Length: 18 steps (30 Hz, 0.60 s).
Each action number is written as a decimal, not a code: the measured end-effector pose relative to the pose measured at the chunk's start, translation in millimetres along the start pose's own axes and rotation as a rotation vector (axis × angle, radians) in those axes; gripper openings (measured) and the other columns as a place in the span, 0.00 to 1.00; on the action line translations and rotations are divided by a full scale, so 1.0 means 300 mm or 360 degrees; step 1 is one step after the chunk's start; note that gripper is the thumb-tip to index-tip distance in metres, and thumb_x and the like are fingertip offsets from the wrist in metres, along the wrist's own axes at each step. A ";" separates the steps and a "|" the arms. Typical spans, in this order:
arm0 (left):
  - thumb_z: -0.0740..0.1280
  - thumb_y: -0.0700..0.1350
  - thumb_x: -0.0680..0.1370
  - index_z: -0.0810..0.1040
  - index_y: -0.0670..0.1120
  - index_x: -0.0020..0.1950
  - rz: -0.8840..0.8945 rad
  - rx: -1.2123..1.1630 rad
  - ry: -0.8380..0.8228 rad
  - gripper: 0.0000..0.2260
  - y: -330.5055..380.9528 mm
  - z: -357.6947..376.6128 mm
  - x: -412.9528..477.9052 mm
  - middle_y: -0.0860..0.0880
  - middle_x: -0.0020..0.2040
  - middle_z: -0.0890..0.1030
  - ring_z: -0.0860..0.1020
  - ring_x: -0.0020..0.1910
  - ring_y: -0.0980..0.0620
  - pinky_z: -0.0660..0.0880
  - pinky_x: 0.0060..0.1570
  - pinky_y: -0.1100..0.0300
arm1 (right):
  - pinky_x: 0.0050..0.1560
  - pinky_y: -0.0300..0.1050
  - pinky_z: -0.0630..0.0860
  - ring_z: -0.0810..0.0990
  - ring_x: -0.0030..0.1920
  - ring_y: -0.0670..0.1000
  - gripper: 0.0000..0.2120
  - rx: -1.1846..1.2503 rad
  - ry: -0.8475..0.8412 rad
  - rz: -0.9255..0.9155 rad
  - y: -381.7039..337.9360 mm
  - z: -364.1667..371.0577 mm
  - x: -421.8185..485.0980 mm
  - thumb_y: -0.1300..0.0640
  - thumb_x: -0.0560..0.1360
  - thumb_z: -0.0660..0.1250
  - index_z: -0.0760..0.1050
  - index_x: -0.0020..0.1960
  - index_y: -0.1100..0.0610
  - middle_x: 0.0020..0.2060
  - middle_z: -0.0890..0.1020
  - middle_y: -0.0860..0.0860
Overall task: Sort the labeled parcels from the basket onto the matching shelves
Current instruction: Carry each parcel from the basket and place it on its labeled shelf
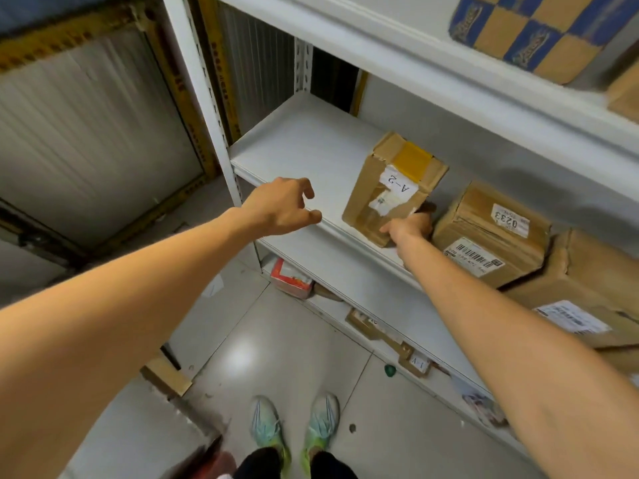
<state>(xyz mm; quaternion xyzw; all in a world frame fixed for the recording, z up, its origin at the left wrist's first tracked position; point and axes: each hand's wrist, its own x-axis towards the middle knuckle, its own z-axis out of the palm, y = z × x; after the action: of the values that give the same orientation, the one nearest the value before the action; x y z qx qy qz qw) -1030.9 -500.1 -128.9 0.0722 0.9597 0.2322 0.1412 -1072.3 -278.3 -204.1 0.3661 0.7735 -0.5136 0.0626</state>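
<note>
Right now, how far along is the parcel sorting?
Looks done: a brown cardboard box marked 0233 sits on the white metal shelf. In hand: the right hand grips the taped cardboard parcel labelled A-2 near that shelf's front edge; the left hand hovers open. Left: the basket is out of view, so unknown.

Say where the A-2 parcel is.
Head view: the A-2 parcel stands on the middle shelf, left of the 0233 box, held by the right hand.

Glossy grey tiled floor (297, 340), pale glare (242, 357) on it; ribbed grey shutter (86, 133) left, worn yellow frame (186, 95)
</note>
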 end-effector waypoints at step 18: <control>0.67 0.57 0.76 0.72 0.47 0.66 -0.0290 0.0250 0.0195 0.23 0.015 -0.165 -0.195 0.46 0.60 0.79 0.77 0.52 0.47 0.74 0.50 0.53 | 0.57 0.49 0.75 0.74 0.56 0.56 0.37 -0.0432 -0.0272 -0.0296 -0.143 -0.038 -0.207 0.56 0.65 0.77 0.61 0.65 0.63 0.55 0.71 0.55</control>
<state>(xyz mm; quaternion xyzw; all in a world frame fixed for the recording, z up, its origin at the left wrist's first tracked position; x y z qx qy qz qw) -990.0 -529.1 -70.8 -0.0187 0.9843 0.1467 0.0967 -1051.0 -308.6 -137.3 0.2363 0.8581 -0.4373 0.1292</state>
